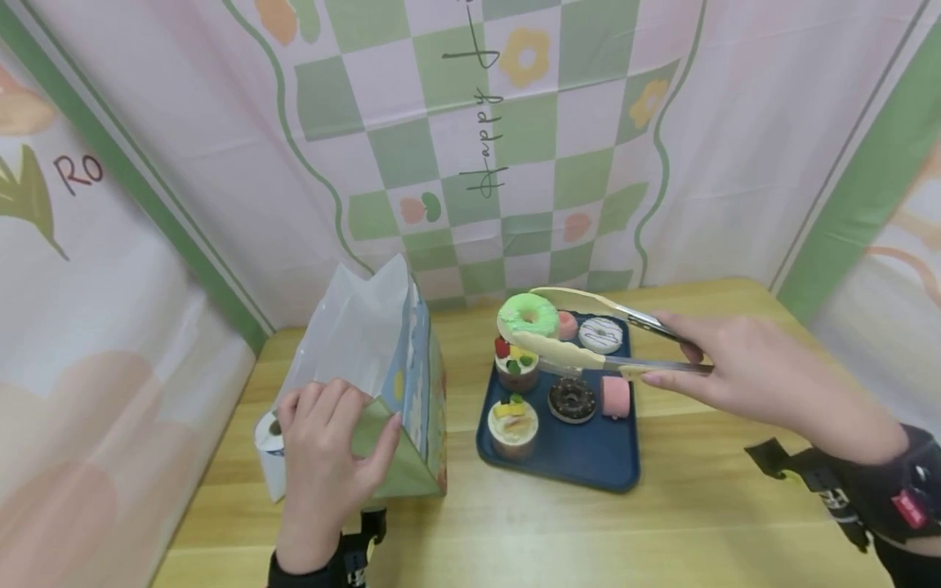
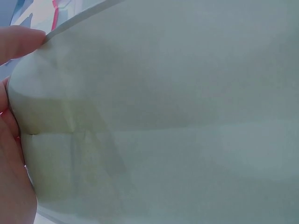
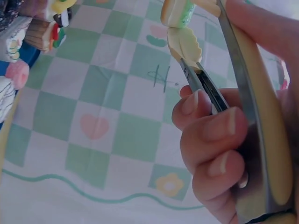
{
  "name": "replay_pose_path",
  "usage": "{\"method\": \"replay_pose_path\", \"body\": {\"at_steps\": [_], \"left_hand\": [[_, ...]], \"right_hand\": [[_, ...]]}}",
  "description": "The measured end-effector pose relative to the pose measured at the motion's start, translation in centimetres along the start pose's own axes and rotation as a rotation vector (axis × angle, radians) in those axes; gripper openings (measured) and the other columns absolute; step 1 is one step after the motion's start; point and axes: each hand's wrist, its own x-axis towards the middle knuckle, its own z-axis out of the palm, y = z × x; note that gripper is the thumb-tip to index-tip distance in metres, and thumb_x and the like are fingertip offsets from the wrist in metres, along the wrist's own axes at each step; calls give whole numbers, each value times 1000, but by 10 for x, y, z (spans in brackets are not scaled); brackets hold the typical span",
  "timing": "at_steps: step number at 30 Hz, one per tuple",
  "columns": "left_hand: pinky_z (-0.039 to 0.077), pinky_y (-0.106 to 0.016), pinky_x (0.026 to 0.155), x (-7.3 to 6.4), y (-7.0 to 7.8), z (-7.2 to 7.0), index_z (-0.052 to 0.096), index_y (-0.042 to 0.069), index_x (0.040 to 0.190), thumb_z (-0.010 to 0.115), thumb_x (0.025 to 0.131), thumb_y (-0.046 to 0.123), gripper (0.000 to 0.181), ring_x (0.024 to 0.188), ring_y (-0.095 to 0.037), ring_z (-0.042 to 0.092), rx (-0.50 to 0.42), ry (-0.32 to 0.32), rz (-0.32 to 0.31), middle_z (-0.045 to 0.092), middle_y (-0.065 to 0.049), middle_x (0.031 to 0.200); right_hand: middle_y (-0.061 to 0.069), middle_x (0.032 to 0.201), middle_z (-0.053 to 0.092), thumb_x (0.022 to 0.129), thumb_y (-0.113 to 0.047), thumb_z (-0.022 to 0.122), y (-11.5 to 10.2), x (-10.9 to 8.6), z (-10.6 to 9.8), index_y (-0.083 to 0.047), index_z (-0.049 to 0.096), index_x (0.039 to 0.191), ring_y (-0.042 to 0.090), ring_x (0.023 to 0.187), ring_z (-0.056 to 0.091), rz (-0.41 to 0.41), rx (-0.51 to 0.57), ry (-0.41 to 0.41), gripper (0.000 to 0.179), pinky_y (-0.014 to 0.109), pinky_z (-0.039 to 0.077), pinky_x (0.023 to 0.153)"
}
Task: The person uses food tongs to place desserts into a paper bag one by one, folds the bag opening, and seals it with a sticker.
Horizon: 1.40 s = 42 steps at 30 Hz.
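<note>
While the right hand point(image 1: 742, 359) grips beige-tipped metal tongs point(image 1: 566, 353), the round, green-iced donut point(image 1: 529, 304) sits between their tips, apparently up off the dark blue rectangular plastic tray point(image 1: 581, 467) near its 11 o'clock corner. Clock read in head view, 12 pointing away from the person. Key relation, as judged: the gaping, white-lined mouth of the green-and-blue printed paper bag point(image 1: 397, 472) lies at about 9 o'clock from the donut, a bare stretch of tabletop between bag and tray. Tongs' long axis runs roughly 3 to 9, tips toward the bag. Right hand is nearer the donut, at its 3 o'clock; left hand point(image 1: 323, 441) is nearer the bag.

Grip: tong tips spread about donut-wide; right wrist view shows one tip against the donut, but pressure on both sides can't be told. Right forearm comes in from 4 o'clock, fingers curled round the tong arms, thumb along the near one. Left forearm rises from 6 o'clock, fingers hooked over the bag's near rim, pinching it against the thumb. On the tray, the chocolate-brown ring donut point(image 1: 572, 413) lies at 5 o'clock from the green one.
</note>
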Motion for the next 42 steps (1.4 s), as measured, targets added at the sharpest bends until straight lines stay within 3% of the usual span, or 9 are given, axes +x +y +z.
{"method": "replay_pose_path", "body": {"at_steps": [4,9,12,19,29,35,42], "left_hand": [[26,-44,79,0,0,0,54,7,72,54,93,42,41,71,-23,41,-4,-2,0,53,-5,70],[26,-44,79,1,-1,0,54,6,72,54,94,42,42,71,-23,41,-5,-4,4,53,-5,69],[26,-44,79,1,-1,0,54,6,72,54,95,43,43,71,-23,41,-4,-12,2,52,-5,70],[26,-44,79,2,-1,0,54,6,73,54,95,43,43,71,-24,41,-5,-21,3,53,-4,71],[25,-43,78,1,-2,1,54,7,71,54,92,41,41,70,-23,41,-13,-2,20,52,-5,69],[25,-43,78,1,-2,1,54,7,71,53,93,42,41,70,-23,41,-27,-3,28,52,-4,69],[25,-43,78,0,-2,1,54,7,72,53,93,42,41,70,-22,41,-33,-5,24,52,-4,69]], "right_hand": [[-16,61,35,75,-53,76,-1,8,-6,-23,56,91,-1,50,25,-62,-24,58,40,21,22,49],[-18,61,36,74,-53,77,-5,19,-14,-16,66,117,-2,49,25,-130,-39,121,57,22,24,49],[-17,61,37,74,-52,77,-10,24,-18,-12,66,122,-2,49,26,-135,-47,127,64,23,26,49],[-13,62,39,77,-49,77,-22,37,-28,-12,65,125,2,50,30,-62,-11,48,61,23,27,49],[-9,64,43,84,-53,69,-37,59,-41,-16,60,129,5,53,36,-49,33,-64,59,24,30,53],[-9,59,41,84,-51,70,-43,71,-41,-18,60,125,4,50,35,-96,73,-61,54,24,30,51],[-8,61,49,84,-54,69,-54,85,-44,-15,56,135,6,55,44,-106,93,-94,66,28,39,57]]}}
